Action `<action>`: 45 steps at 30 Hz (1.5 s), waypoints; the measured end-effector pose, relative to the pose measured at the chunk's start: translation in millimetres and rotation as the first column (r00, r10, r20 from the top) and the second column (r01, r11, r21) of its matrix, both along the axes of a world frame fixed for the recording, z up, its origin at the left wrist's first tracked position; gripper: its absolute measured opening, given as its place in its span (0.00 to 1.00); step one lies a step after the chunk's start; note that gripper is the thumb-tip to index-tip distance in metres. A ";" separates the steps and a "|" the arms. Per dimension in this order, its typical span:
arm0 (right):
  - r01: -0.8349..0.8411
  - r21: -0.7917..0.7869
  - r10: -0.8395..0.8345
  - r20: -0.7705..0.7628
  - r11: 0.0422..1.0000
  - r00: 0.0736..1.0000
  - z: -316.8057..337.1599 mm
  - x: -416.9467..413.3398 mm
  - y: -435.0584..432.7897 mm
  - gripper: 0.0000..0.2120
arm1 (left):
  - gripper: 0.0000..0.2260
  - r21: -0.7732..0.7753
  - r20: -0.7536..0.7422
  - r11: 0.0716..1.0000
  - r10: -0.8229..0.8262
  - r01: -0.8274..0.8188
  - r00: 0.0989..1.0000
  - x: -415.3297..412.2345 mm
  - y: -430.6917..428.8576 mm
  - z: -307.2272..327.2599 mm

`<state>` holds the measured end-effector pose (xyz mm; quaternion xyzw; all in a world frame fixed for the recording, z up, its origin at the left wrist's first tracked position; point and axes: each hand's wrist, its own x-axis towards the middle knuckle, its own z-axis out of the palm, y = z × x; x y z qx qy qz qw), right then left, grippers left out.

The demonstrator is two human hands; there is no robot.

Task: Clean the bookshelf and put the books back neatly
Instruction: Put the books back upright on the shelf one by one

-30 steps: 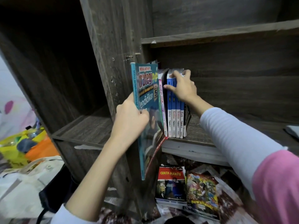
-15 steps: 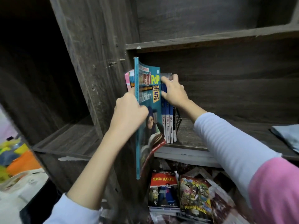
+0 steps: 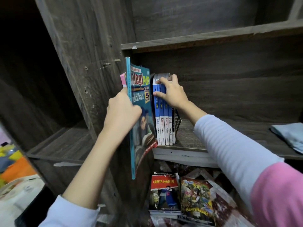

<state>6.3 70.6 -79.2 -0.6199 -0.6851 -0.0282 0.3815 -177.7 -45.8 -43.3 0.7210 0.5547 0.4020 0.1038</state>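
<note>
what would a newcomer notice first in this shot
The big teal workbook, gripped upright by the left hand at the left end of the shelf, grabs the eye. Beside it the right hand holds a row of blue-spined books, and bright comics lie below the shelf.

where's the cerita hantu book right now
In the head view the Cerita Hantu book lies low and centre-right, beneath the shelf board that carries the blue-spined books, with the Newsflash comic just to its right.

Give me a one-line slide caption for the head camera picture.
Left hand grips a teal workbook beside blue textbooks on the shelf, held upright by the right hand.
</note>
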 end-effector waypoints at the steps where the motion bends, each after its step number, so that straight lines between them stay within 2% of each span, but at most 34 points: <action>1: -0.004 0.001 0.004 -0.001 1.000 1.000 0.0 -1.0 0.1 0.21 | 0.15 -0.003 0.004 1.000 0.004 -0.004 1.000 2.3 2.1 -1.0; 6: -0.008 0.004 0.008 -0.002 1.000 1.000 -0.4 -0.4 0.9 0.21 | 0.17 0.017 -0.017 0.999 0.030 -0.030 0.999 17.2 14.2 -5.6; 10: -0.018 0.017 0.019 -0.016 1.000 1.000 -0.7 -0.7 0.4 0.20 | 0.23 0.026 -0.066 0.998 0.060 -0.059 0.996 28.3 21.6 -8.7; 14: -0.020 0.042 0.021 -0.008 0.999 1.000 -2.7 0.7 2.1 0.19 | 0.23 0.096 -0.119 0.993 0.080 -0.069 0.990 34.0 23.3 0.5; 20: -0.006 0.064 0.005 0.014 0.998 1.000 -4.5 0.5 4.0 0.20 | 0.23 0.132 -0.081 0.991 0.044 -0.034 0.996 42.8 30.9 6.1; 30: -0.009 0.078 0.006 0.032 0.997 0.999 -4.4 2.7 3.5 0.20 | 0.25 0.026 0.079 0.999 -0.025 0.023 0.997 54.1 73.0 -63.0; 34: -0.019 0.068 0.017 0.039 0.997 0.999 -4.9 1.4 0.4 0.20 | 0.27 0.052 0.026 0.998 0.027 -0.028 0.999 64.3 76.6 -79.5; 38: -0.030 0.052 0.026 0.070 0.998 0.997 -7.5 -0.1 -0.6 0.23 | 0.24 0.058 -0.007 0.986 0.157 -0.156 0.988 65.2 81.5 -87.1; 39: -0.057 0.048 0.056 0.028 0.997 0.998 -13.4 2.6 -0.8 0.25 | 0.23 0.027 0.018 0.983 0.180 -0.181 0.983 61.8 84.1 -88.7; 41: -0.135 0.110 0.156 -0.215 0.985 0.964 -30.3 9.5 -4.8 0.33 | 0.21 -0.013 0.066 0.978 0.209 -0.209 0.976 55.2 90.9 -93.9; 43: -0.127 0.206 0.218 -0.517 0.970 0.828 -56.7 14.0 -8.3 0.36 | 0.22 -0.011 0.150 0.987 0.163 -0.163 0.975 50.6 97.8 -100.7; 45: -0.093 0.123 0.153 -0.727 0.988 0.669 -84.6 14.5 -11.5 0.36 | 0.28 0.058 0.262 0.998 0.018 -0.034 0.965 46.2 99.7 -110.2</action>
